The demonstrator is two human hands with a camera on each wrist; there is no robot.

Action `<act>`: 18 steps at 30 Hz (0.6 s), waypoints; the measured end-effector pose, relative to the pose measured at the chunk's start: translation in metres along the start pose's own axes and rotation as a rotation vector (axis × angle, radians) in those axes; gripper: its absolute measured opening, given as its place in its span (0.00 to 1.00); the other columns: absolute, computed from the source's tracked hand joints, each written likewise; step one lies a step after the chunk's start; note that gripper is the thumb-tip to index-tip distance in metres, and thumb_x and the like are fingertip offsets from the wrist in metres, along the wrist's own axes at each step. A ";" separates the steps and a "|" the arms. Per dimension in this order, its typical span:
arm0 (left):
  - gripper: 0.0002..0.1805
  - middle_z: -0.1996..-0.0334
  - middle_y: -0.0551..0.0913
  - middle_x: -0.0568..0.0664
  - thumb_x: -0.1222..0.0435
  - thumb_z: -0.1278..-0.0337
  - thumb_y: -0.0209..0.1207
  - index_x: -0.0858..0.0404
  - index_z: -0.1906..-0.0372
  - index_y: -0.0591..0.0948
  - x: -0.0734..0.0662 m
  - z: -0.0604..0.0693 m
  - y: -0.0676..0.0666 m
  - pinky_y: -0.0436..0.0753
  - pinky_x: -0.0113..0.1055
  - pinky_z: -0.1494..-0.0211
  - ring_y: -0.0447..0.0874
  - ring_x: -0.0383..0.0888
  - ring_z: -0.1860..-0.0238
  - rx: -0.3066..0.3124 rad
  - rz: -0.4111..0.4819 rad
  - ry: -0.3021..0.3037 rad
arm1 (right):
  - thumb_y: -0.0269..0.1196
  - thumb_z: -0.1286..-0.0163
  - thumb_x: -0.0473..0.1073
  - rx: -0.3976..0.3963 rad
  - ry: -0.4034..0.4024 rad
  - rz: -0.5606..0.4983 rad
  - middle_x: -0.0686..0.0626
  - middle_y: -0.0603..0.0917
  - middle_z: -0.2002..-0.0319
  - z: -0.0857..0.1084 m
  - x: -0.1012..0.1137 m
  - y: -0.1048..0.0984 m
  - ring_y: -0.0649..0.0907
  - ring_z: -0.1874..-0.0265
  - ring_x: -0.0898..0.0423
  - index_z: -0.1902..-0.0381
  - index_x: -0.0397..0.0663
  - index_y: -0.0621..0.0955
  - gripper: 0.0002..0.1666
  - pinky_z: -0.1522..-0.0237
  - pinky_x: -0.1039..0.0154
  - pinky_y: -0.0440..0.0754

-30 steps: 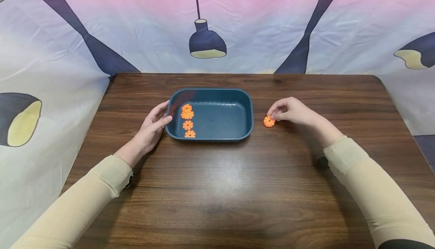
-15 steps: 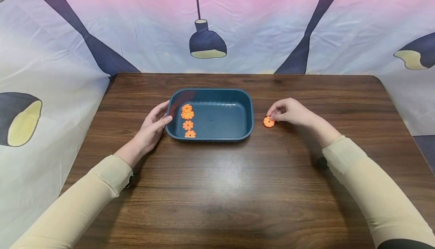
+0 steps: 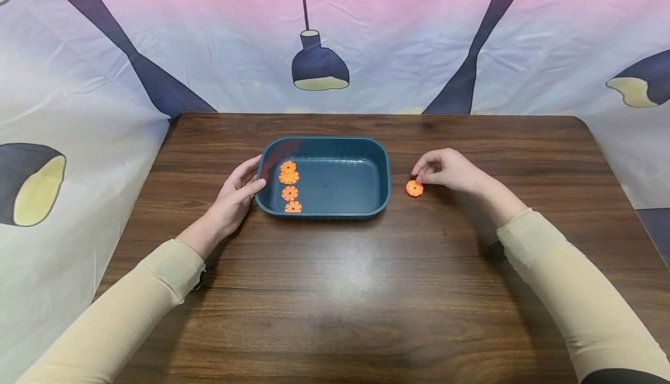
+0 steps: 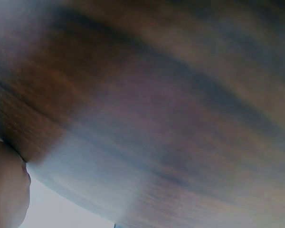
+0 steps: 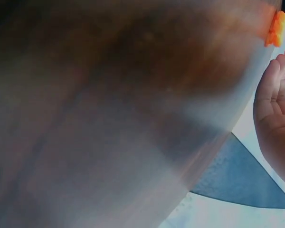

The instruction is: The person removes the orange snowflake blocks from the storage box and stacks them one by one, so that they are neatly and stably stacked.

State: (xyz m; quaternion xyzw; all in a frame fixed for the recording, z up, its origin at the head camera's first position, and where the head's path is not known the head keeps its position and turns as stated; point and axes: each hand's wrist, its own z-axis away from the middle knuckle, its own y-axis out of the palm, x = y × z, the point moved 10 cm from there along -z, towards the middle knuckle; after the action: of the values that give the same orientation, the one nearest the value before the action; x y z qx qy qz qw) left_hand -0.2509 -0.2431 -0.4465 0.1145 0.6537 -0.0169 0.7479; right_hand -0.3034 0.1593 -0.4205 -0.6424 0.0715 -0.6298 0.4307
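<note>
The left hand (image 3: 230, 199) grips the left end of a dark blue-green tray (image 3: 323, 216) in the head view, its thumb over the rim and its fingers against the outer side. Several orange notched discs (image 3: 289, 192) lie in a column near the tray's left inner wall. To the right of the tray, the right hand (image 3: 451, 170) has its thumb and fingertips together at the upper edge of orange discs (image 3: 414, 189) on the table. The right wrist view shows a small orange stack (image 5: 277, 29) just beyond the hand (image 5: 275, 107); whether the fingertips pinch a disc is unclear.
The brown wooden table (image 3: 335, 291) extends in front of the tray and to both sides. Behind it hangs a cloth (image 3: 387, 41) printed with lamps. The left wrist view shows mostly blurred tabletop (image 4: 147, 109) and part of the hand (image 4: 7, 185).
The right hand has shifted only slightly at the discs, with its fingertips now a little higher on their upper edge. The left hand and the tray have not visibly moved.
</note>
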 end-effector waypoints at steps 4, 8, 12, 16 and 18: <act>0.29 0.29 0.69 0.42 0.71 0.21 0.53 0.56 0.20 0.67 0.000 -0.001 0.000 0.74 0.20 0.32 0.65 0.39 0.27 -0.001 0.005 0.002 | 0.69 0.28 0.33 -0.032 -0.011 -0.008 0.42 0.89 0.60 -0.002 0.012 -0.010 0.84 0.65 0.65 0.52 0.35 0.87 0.09 0.60 0.73 0.81; 0.30 0.29 0.69 0.42 0.71 0.21 0.53 0.56 0.20 0.66 -0.001 -0.001 0.000 0.74 0.20 0.33 0.65 0.39 0.27 0.001 0.005 0.007 | 0.70 0.29 0.33 -0.077 -0.045 -0.004 0.45 0.89 0.61 -0.007 0.030 -0.021 0.84 0.65 0.65 0.52 0.36 0.87 0.09 0.59 0.74 0.81; 0.30 0.29 0.70 0.41 0.71 0.21 0.53 0.55 0.20 0.67 -0.001 -0.001 -0.001 0.74 0.20 0.33 0.65 0.39 0.27 0.000 0.010 0.006 | 0.71 0.29 0.34 -0.097 -0.074 -0.009 0.45 0.89 0.60 -0.013 0.049 -0.027 0.84 0.64 0.64 0.52 0.36 0.87 0.10 0.57 0.74 0.81; 0.29 0.28 0.69 0.42 0.71 0.21 0.53 0.54 0.21 0.67 0.000 -0.001 0.000 0.74 0.20 0.33 0.64 0.39 0.27 -0.002 0.011 -0.001 | 0.69 0.28 0.34 -0.087 -0.096 -0.032 0.44 0.89 0.58 -0.020 0.065 -0.024 0.85 0.62 0.62 0.51 0.37 0.87 0.10 0.56 0.72 0.82; 0.29 0.27 0.68 0.43 0.71 0.21 0.53 0.54 0.21 0.67 0.000 -0.001 0.000 0.74 0.20 0.33 0.64 0.39 0.26 -0.002 0.014 -0.003 | 0.69 0.27 0.34 -0.079 -0.118 -0.044 0.44 0.89 0.58 -0.024 0.074 -0.021 0.85 0.62 0.61 0.52 0.37 0.87 0.09 0.56 0.71 0.82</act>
State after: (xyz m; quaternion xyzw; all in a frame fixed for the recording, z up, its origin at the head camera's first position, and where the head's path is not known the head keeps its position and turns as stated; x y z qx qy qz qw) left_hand -0.2516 -0.2430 -0.4464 0.1184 0.6517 -0.0113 0.7491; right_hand -0.3188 0.1141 -0.3559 -0.6963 0.0567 -0.5970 0.3944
